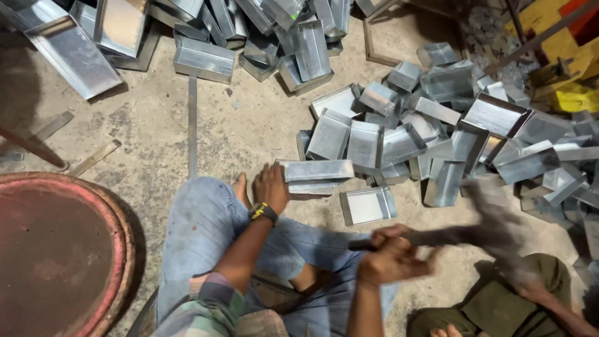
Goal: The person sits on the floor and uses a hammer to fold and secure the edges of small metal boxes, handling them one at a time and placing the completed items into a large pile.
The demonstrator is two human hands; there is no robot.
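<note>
My left hand (269, 186) rests on a shiny folded sheet-metal box (318, 177) that lies on the concrete floor in front of my knee. It steadies the box at its left end. My right hand (392, 257) is closed around the dark handle of a hammer (449, 235). The hammer's head is blurred with motion, off to the right of the box. I wear blue jeans and a plaid sleeve, with a watch on my left wrist. A single open metal tray (368, 205) lies just right of the held box.
A large heap of similar metal boxes (437, 131) spreads to the right, another pile (249, 31) along the top. A round rusty red drum lid (56, 249) sits at the lower left. Another person's olive-clad leg (493, 306) is at the lower right. Metal strips (192, 125) lie on the floor.
</note>
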